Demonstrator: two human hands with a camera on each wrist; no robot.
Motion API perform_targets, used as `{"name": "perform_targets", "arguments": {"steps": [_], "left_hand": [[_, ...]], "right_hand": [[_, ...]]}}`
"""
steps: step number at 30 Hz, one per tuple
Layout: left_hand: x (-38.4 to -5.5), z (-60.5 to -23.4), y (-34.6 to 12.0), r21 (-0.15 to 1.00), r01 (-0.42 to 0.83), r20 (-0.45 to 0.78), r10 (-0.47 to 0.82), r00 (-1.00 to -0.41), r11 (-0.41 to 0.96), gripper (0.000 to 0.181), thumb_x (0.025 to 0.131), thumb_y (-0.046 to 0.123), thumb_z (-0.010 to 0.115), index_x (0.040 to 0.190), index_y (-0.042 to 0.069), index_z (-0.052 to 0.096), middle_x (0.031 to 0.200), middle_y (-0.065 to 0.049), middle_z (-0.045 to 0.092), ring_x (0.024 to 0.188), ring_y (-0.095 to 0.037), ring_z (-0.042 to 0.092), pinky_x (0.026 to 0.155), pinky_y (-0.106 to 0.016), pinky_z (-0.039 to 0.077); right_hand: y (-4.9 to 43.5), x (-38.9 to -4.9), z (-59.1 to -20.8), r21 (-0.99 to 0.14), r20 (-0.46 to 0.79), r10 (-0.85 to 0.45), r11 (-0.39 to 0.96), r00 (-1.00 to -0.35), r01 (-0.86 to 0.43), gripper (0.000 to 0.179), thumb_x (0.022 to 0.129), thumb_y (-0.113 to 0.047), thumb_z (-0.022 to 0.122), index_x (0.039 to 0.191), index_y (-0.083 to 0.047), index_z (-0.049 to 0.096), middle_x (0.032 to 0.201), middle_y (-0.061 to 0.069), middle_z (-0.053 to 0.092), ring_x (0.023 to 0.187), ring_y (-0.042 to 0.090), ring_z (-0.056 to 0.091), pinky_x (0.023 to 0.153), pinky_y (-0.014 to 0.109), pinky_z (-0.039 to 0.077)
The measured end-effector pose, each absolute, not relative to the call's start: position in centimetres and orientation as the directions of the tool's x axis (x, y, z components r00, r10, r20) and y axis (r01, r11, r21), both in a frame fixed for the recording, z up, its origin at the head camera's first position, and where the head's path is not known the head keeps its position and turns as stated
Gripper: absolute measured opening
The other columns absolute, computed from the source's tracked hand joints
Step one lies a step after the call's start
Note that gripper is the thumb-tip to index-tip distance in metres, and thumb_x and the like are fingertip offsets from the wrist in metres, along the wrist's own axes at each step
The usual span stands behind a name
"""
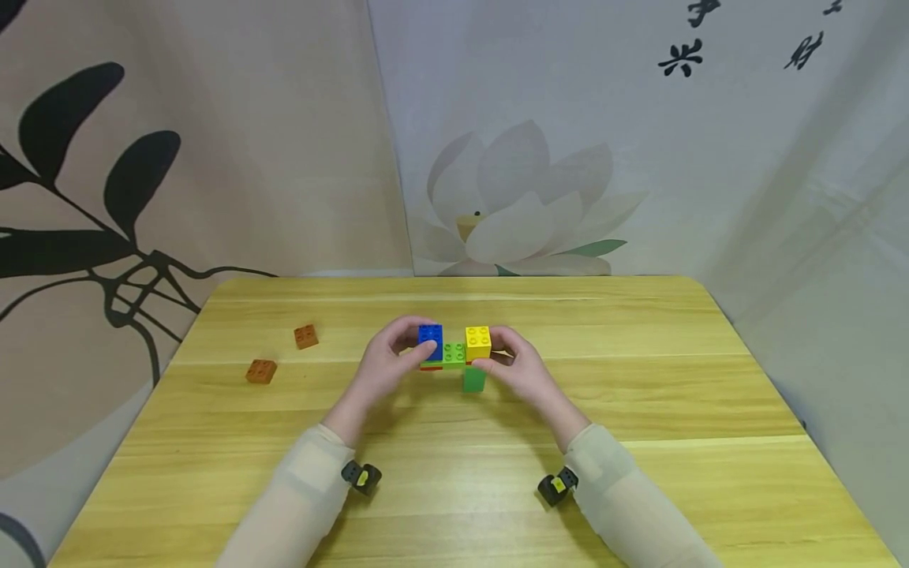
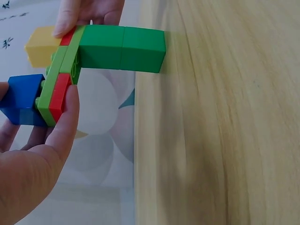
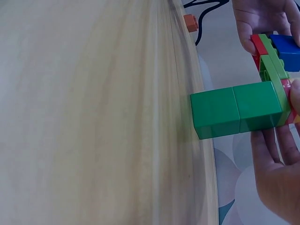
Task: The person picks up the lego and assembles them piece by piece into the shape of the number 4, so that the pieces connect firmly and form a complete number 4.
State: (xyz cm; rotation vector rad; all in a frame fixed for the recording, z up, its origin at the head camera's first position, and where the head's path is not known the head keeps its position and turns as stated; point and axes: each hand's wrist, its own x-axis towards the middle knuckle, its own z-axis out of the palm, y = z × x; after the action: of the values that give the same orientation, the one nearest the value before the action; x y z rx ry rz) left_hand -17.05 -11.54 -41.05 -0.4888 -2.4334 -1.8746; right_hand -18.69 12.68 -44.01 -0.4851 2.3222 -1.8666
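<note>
Both hands hold a toy brick build in the air over the table's far part. Its light green bar carries a yellow brick at the right, with a thin red piece between. Two dark green bricks form a leg beneath that end. At the other end my left hand grips a blue brick together with a red piece under the bar. Studs show between blue brick and bar in the left wrist view. My right hand pinches the build near the yellow brick; some fingers are hidden.
Two orange-brown bricks lie apart on the wooden table, left of the hands. Behind the table's far edge hangs a printed cloth. A small black camera sits at each wrist.
</note>
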Motion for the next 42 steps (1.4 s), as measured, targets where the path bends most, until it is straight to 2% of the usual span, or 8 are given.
{"name": "perform_targets", "arguments": {"steps": [11,18,37,42], "left_hand": [[-17.12,-40.94,-11.58,0.944,0.264,0.215,0.236,-0.948,0.198,0.03,0.095,0.012,0.067,0.124,0.004,0.063,0.113,-0.018,0.065,0.103,-0.032,0.061,0.088,-0.032,0.052],[-17.25,-41.42,-11.78,0.934,0.319,0.272,0.257,-0.927,0.162,0.029,0.093,0.006,0.068,0.122,0.002,0.063,0.109,-0.017,0.066,0.098,-0.028,0.062,0.082,-0.027,0.054],[-17.2,-41.64,-11.67,0.941,0.289,0.249,0.219,-0.943,0.175,0.033,0.09,0.004,0.072,0.122,-0.001,0.065,0.106,-0.018,0.068,0.097,-0.031,0.065,0.072,-0.025,0.056],[-17.07,-41.59,-11.61,0.948,0.262,0.224,0.203,-0.953,0.182,0.034,0.09,0.003,0.072,0.123,0.0,0.065,0.108,-0.017,0.068,0.098,-0.029,0.064,0.074,-0.026,0.057]], "right_hand": [[12.69,-18.72,-44.33,-0.965,0.11,-0.31,0.195,-0.944,-0.176,0.039,0.089,-0.012,0.075,0.123,-0.003,0.059,0.113,0.011,0.062,0.107,0.027,0.059,0.1,0.04,0.049],[12.72,-18.7,-44.39,-0.962,0.114,-0.311,0.202,-0.944,-0.183,0.04,0.09,-0.013,0.075,0.125,-0.004,0.059,0.113,0.011,0.062,0.107,0.026,0.059,0.1,0.04,0.049],[12.76,-18.73,-44.46,-0.964,0.115,-0.304,0.197,-0.946,-0.18,0.04,0.089,-0.013,0.075,0.125,-0.004,0.058,0.113,0.011,0.061,0.107,0.027,0.058,0.101,0.042,0.048],[12.8,-18.7,-44.36,-0.965,0.101,-0.298,0.202,-0.949,-0.166,0.041,0.089,-0.015,0.076,0.125,-0.006,0.059,0.114,0.01,0.061,0.108,0.027,0.058,0.101,0.042,0.047]]}}
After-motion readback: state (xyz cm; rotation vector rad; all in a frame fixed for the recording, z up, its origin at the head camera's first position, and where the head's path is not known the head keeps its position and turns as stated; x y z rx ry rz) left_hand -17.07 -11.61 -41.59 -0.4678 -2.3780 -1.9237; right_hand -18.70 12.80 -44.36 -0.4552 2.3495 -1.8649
